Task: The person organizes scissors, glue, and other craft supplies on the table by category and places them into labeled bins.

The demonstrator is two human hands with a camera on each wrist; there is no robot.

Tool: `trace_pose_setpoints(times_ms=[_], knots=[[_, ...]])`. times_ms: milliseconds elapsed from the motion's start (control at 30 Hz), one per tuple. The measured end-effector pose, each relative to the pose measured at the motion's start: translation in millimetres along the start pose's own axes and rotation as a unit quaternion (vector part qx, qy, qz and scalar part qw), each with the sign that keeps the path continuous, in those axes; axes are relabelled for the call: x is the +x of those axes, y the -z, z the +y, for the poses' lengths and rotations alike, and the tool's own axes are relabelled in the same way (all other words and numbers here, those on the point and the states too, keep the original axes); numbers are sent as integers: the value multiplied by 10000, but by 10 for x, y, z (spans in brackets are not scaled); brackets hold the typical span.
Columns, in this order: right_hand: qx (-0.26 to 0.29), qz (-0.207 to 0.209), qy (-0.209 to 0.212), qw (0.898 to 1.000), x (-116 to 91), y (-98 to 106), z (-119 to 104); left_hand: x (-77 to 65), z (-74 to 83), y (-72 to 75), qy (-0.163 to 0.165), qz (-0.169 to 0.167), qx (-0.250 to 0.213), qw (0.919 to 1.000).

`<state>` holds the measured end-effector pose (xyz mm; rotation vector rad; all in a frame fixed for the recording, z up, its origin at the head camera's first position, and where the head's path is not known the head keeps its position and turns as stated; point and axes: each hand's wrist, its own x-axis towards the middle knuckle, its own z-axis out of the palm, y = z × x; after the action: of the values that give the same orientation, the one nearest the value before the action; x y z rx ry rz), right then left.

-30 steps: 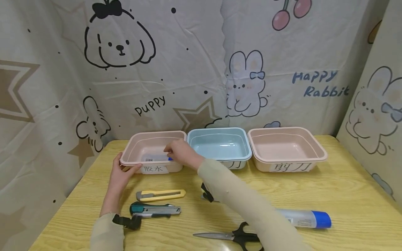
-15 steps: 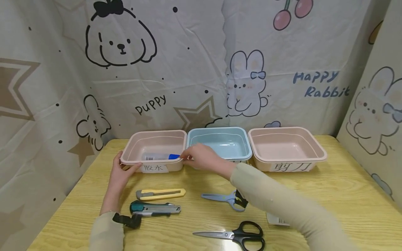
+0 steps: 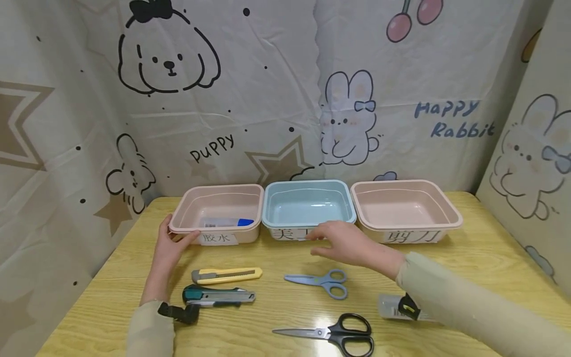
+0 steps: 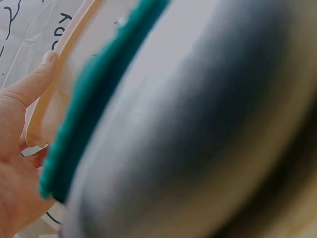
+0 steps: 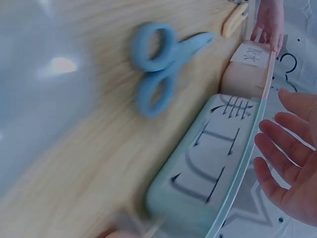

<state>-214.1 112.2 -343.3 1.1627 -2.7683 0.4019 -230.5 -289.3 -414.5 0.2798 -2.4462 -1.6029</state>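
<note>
My left hand (image 3: 171, 245) holds the front left corner of the left pink bin (image 3: 250, 237), its thumb along the front rim. Inside that bin lies a clear glue bottle (image 3: 223, 222) with a blue cap. My right hand (image 3: 341, 243), holding nothing, is in front of the blue bin (image 3: 308, 184) and overlaps its label; the right wrist view shows its fingers spread and relaxed. Below it on the table are light blue scissors (image 3: 316, 280) and black-handled scissors (image 3: 330, 333). A second clear bottle (image 3: 389, 306) lies partly hidden under my right forearm.
A yellow utility knife (image 3: 227, 275) and a green-and-grey one (image 3: 218, 296) lie near my left forearm; the green one looms blurred in the left wrist view. Another pink bin (image 3: 408, 223) stands at the right end of the row. A patterned curtain (image 3: 267, 99) hangs behind.
My right hand has let go of the glue bottle in the left bin and moved right and toward me. The left hand keeps its place at the bin's corner.
</note>
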Motion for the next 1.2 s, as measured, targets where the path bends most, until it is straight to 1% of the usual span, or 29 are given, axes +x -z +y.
trace_pose_setpoints(times_ms=[200,467,633,767,900,933,1067,1133,1200], knots=[[-137,-110,-196,9997,-318,38,139,12,-4,12,-8,-14,5,10000],[-153,-260,-329,9990,-662,96,258,14,-1,11,-18,0,23,10000],[-116,-579,-483,9971,-876,132,315,7,-6,9,5,-35,-15,10000],[23,-961,-611,9935,-1032,165,352,8,-4,15,10,-15,-53,10000],[161,-1278,-848,9880,-1174,167,402,2,7,12,44,-26,-25,10000],[199,-1358,-961,9859,-1208,160,415,0,10,12,54,-30,-5,10000],[427,-1557,-1306,9782,-1335,121,447,4,4,9,78,-32,14,10000],[514,-1630,-1407,9752,-1386,101,466,11,-7,6,92,-3,0,10000],[568,-1666,-1390,9745,-1439,84,491,21,-17,2,94,28,-19,10000]])
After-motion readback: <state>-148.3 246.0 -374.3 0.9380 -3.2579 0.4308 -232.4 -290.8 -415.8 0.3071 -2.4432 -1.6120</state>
